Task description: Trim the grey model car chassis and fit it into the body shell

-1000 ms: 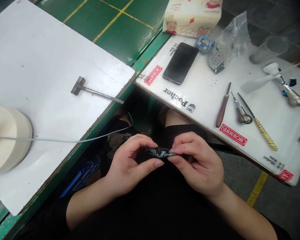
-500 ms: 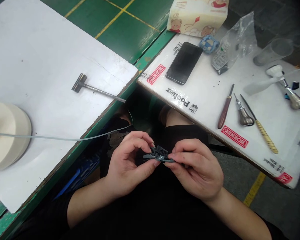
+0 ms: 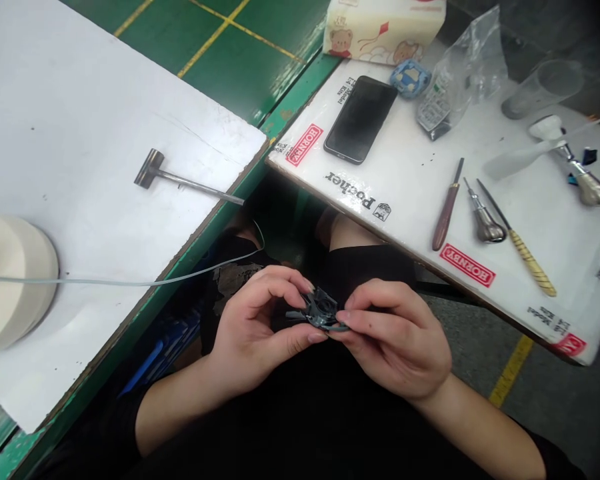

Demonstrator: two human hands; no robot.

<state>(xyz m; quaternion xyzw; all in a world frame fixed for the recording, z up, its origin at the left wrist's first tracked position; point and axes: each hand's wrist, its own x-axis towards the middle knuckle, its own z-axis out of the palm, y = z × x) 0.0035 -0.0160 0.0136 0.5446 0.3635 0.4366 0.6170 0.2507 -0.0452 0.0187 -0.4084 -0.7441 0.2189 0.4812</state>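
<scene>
Between my two hands, above my lap, is a small dark grey plastic part (image 3: 321,308) with a round opening and thin pieces sticking out at its left. My left hand (image 3: 260,320) pinches it from the left, thumb below and fingertips above. At its right edge, my right hand (image 3: 397,333) grips it between thumb and fingers. The fingertips hide part of its outline, and its exact kind cannot be made out.
A metal hammer (image 3: 195,185) lies on the white board at left, near a cream round block (image 3: 17,283) crossed by a thin tube (image 3: 145,283). On the right table are a phone (image 3: 361,120), a brown-handled tool (image 3: 447,210), an awl-like tool (image 3: 487,223), a yellow-handled file (image 3: 527,257) and a plastic bag (image 3: 460,73).
The dark part has been tilted, so its round opening now faces me more. Both hands keep hold of it. The whole view has shifted slightly.
</scene>
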